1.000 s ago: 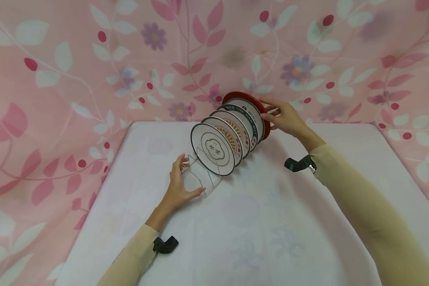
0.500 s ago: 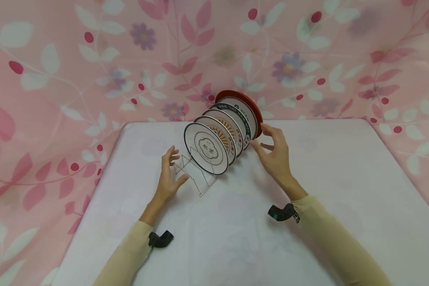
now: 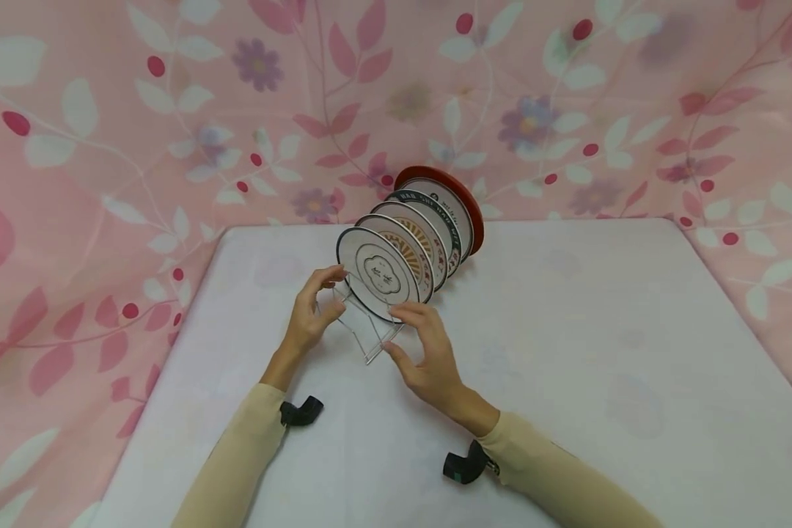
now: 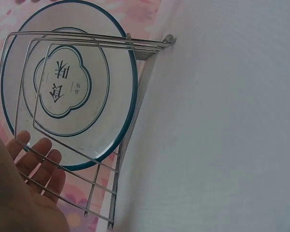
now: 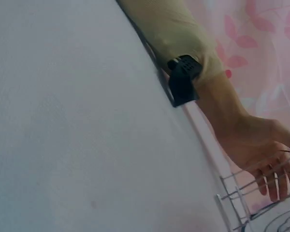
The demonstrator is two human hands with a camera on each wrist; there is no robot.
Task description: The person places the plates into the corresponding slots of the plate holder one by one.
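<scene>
A silver wire dish rack (image 3: 368, 334) stands on the table with several round plates on edge in a row. The front plate (image 3: 378, 273) is white with a dark rim and characters inside a scalloped outline. At the back is an orange-red plate (image 3: 473, 209). My left hand (image 3: 306, 312) is at the rack's left side; in the left wrist view its loosely bent fingers (image 4: 41, 164) lie behind the wires. The right hand (image 3: 429, 359) is at the rack's near right corner, thumb and fingers apart beside the wires. Whether its fingertips touch the rack is unclear.
A white cloth covers the table (image 3: 567, 352). Behind it hangs a pink floral cloth (image 3: 567, 110), near the back plate. Each wrist wears a black camera; the left one (image 5: 182, 82) also shows in the right wrist view.
My right hand has left the orange-red plate at the back and come forward and left to the rack's near corner. The left hand backed off slightly, then returned to the rack's left side.
</scene>
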